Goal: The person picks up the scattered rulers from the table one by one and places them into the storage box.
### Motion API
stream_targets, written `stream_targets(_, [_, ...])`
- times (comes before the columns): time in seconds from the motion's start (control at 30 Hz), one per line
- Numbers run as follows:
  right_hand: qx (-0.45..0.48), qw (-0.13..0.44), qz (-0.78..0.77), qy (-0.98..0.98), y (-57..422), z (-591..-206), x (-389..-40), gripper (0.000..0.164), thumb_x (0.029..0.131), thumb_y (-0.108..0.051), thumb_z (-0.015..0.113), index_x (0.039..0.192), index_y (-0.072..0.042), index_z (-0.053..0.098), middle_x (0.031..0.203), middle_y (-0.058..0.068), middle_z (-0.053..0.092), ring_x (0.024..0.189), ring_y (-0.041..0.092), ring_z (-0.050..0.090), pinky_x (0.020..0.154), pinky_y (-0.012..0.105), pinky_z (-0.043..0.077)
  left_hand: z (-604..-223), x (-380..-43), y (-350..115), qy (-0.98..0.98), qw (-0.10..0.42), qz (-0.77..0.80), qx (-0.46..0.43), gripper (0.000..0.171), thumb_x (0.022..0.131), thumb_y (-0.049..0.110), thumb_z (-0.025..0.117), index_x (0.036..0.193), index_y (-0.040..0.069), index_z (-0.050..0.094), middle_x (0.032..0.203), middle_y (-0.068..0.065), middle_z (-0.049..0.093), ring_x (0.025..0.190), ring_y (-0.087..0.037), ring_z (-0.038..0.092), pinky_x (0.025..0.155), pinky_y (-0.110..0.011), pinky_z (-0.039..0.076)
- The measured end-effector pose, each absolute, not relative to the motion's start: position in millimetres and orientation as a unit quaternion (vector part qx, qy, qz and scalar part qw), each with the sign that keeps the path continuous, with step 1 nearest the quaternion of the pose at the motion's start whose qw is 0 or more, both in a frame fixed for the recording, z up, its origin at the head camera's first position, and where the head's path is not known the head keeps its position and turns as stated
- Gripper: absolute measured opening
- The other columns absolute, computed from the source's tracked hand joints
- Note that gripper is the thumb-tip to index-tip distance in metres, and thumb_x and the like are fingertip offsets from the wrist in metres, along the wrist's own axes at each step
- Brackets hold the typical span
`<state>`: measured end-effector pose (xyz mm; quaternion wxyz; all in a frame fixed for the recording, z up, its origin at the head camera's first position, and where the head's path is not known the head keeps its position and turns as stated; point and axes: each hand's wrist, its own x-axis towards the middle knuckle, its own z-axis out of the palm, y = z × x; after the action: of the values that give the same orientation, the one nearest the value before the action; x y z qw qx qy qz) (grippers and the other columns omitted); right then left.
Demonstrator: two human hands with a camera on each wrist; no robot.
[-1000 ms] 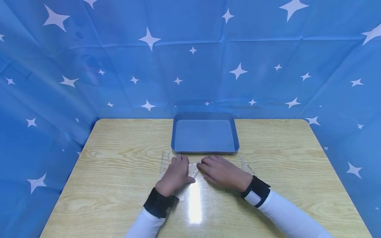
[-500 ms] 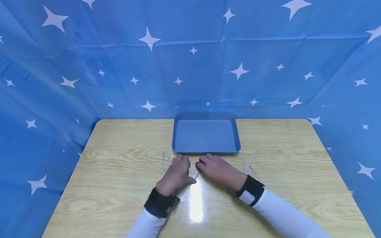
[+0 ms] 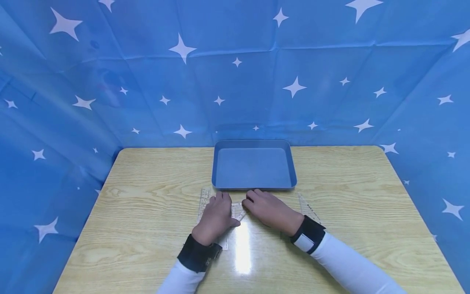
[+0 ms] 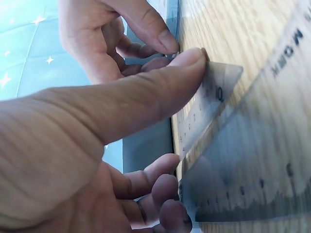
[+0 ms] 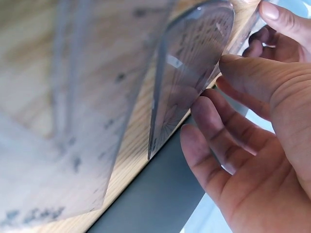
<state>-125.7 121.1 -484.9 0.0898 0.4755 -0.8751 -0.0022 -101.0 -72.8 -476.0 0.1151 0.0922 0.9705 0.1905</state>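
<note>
Here's the clear set square [image 4: 223,77], between the two hands, at the near side of the blue tray [image 3: 253,163] on the wooden table [image 3: 147,204]; flat or tipped up, I can't say. The left hand [image 3: 216,218] has its thumb across one corner and its fingers bent toward another. It brackets the piece, but whether it truly pinches, I can't tell from here. The right hand [image 3: 273,210] is at the far end, fingertips curled close to the same piece; I can't call that grip either.

I read this as the handling step, getting purchase on something thin. What's called for, I'd judge, is a fingertip under one edge and a light pinch, without dragging the neighbours along.

And neighbours there are! One protractor [image 5: 199,53], right by the right thumb. One straight ruler [image 3: 204,200], left of the left hand. One second set square [image 3: 309,210], out past the right wrist. One more scaled clear piece [image 4: 243,184] under the left hand, cut off in my view, so its type stays unsure. Five clear tools by my count. Farther out: one tray, two black wristbands [image 3: 198,254], two white sleeves [image 3: 356,261], one starry blue curtain [image 3: 242,81].
</note>
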Motion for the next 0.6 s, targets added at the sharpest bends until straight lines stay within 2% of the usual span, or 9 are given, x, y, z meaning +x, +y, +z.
stream_targets(0.33, [0.472, 0.071, 0.003, -0.879, 122.0, -485.5, -126.6, 0.021, 0.096, -0.012, 0.055, 0.116, -0.012, 0.062, 0.103, 0.001, 0.056, 0.09, 0.014, 0.053, 0.079, 0.03, 0.051, -478.0, -103.5, -74.0, 0.961, 0.146, 0.225, 0.073, 0.057, 0.064, 0.034, 0.09, 0.088, 0.008, 0.045, 0.095, -0.01, 0.045, 0.087, -0.029, 0.048, 0.066, -0.037, 0.041])
stream_targets(0.6, [0.466, 0.066, 0.008, -0.882, 121.4, -484.8, -128.0, 0.023, 0.096, -0.011, 0.054, 0.118, -0.011, 0.062, 0.103, 0.002, 0.056, 0.09, 0.014, 0.053, 0.079, 0.029, 0.051, -476.7, -105.7, -72.6, 0.962, 0.147, 0.221, 0.067, 0.065, 0.063, 0.031, 0.091, 0.101, 0.004, 0.047, 0.104, -0.014, 0.047, 0.092, -0.03, 0.051, 0.068, -0.038, 0.045])
